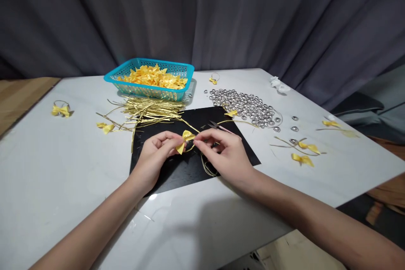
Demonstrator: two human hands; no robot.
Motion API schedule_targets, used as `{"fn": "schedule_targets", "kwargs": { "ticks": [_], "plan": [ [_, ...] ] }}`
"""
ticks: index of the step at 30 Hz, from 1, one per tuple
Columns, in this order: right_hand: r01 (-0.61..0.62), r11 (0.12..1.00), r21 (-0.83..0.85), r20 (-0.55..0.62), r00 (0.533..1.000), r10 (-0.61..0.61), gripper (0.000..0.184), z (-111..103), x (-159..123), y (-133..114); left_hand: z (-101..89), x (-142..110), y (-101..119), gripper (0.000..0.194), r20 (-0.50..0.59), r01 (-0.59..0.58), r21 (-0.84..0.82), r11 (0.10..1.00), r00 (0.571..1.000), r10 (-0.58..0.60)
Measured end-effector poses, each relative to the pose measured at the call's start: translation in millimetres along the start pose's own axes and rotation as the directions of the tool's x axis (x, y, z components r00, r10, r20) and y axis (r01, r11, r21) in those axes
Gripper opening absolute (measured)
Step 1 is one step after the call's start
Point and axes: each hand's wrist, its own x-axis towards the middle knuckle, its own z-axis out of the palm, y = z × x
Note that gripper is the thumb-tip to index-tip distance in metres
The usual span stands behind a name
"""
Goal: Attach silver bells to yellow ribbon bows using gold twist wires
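Note:
My left hand pinches a yellow ribbon bow between thumb and fingers, above a black mat. My right hand is closed in a pinch at the bow's right side, on a gold cord that curves below the bow. The fingertips hide how the cord and bow are joined. Under my right hand lie the pointed blades of a small cutting tool, partly covered. Loose loops of thin cord rest on the mat beneath the right wrist.
Behind the mat are a bundle of gold cords and a blue basket of yellow bows. A pile of silver beads spreads to the right. Loose bows lie at right; a bow with a ring sits at left.

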Motion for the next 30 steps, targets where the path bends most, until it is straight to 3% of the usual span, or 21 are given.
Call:
{"fn": "schedule_targets", "kwargs": {
  "ticks": [3, 22, 30],
  "plan": [
    [0.067, 0.994, -0.082, -0.028, 0.997, -0.069, 0.008, -0.3, 0.4, -1.0, 0.5, -0.6, -0.4, 0.009, -0.009, -0.009, 0.013, 1.0, 1.0, 0.009],
    [0.029, 0.994, -0.104, 0.03, 0.999, -0.026, 0.012, 1.0, -2.2, -2.6, -0.2, 0.1, 3.5, 0.01, 0.075, 0.037, 0.039, 0.999, 0.996, -0.04],
    [-0.085, 0.996, 0.037, 0.027, 0.996, 0.084, 0.006, 5.5, -1.1, 3.5, 1.2, -3.1, 7.2, 0.009, 0.076, 0.061, 0.003, 0.998, 0.995, -0.062]
  ]
}}
